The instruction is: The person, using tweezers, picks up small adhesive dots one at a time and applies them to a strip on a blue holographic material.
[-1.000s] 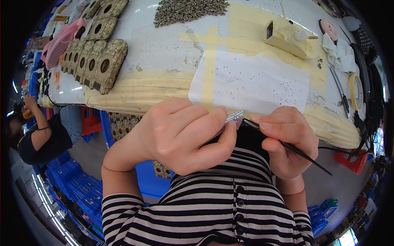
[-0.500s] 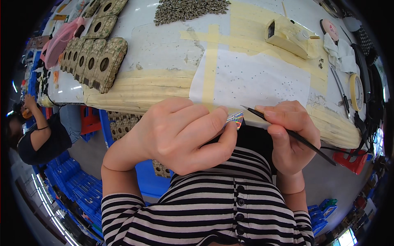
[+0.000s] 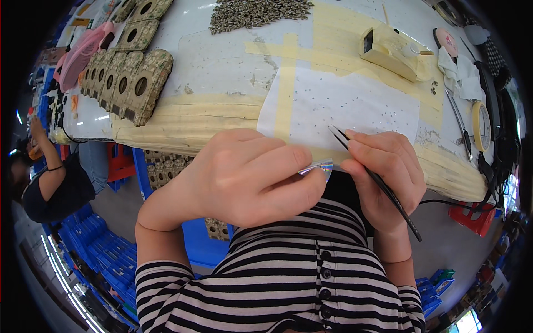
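Note:
Between thumb and fingers, my left hand [image 3: 258,180] pinches a small shiny, rainbow-glinting piece [image 3: 322,166]; most of it is hidden by the fingers. My right hand [image 3: 388,172] grips a pair of black tweezers [image 3: 383,186]. Their two tips stand slightly apart above the near part of a white sheet [image 3: 355,105], where tiny dark and bright specks lie scattered. Both hands are in front of the table edge, close together, and the tweezers do not touch the shiny piece.
Camouflage-patterned cases with round holes [image 3: 125,83] stand at the left, beside a pink fan [image 3: 83,58]. Small metal parts form a pile [image 3: 260,14] at the back. A taped box [image 3: 391,53], a tape roll [image 3: 481,125] and another pair of tweezers [image 3: 459,125] lie right. Another person [image 3: 58,177] is far left.
My right hand has turned the tweezers steeper, and their tips have moved up over the sheet, spread apart. The left hand has shifted slightly, still holding the shiny piece.

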Tool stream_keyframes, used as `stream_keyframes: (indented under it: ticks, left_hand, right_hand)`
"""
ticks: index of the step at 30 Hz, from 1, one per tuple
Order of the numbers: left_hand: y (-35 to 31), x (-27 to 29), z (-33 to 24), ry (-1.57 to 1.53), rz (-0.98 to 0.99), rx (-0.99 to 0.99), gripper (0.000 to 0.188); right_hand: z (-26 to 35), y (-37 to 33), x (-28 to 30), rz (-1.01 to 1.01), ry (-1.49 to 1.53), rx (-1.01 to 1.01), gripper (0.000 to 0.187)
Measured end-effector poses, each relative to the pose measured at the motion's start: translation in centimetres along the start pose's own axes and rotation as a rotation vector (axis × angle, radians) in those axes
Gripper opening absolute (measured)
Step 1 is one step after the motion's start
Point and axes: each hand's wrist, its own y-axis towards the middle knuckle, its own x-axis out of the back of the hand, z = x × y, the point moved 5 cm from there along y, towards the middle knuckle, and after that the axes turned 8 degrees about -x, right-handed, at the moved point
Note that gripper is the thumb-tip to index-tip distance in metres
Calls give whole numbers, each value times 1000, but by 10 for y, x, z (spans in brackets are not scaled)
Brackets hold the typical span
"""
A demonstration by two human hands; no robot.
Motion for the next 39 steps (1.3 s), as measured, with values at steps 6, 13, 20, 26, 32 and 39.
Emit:
stream_keyframes:
  ticks: [6, 13, 20, 26, 32, 39]
  left_hand:
    - [-8, -3, 34, -631, -169, 705, 11]
    - [-10, -9, 49, -918, -185, 899, 15]
    - [-9, -9, 53, -932, -143, 894, 15]
    - [-8, -9, 53, -963, -164, 924, 15]
    - [-7, -9, 53, -959, -149, 914, 15]
    - [-7, -9, 52, -941, -141, 917, 14]
  right_hand:
    - [0, -4, 12, -71, 187, -72, 25]
    - [7, 0, 2, -7, 203, 54, 25]
    - [5, 4, -6, -21, 173, 99, 26]
    - [3, 4, -9, -37, 164, 109, 26]
    - [3, 4, -10, -28, 139, 123, 27]
    - [-1, 0, -3, -45, 291, -13, 23]
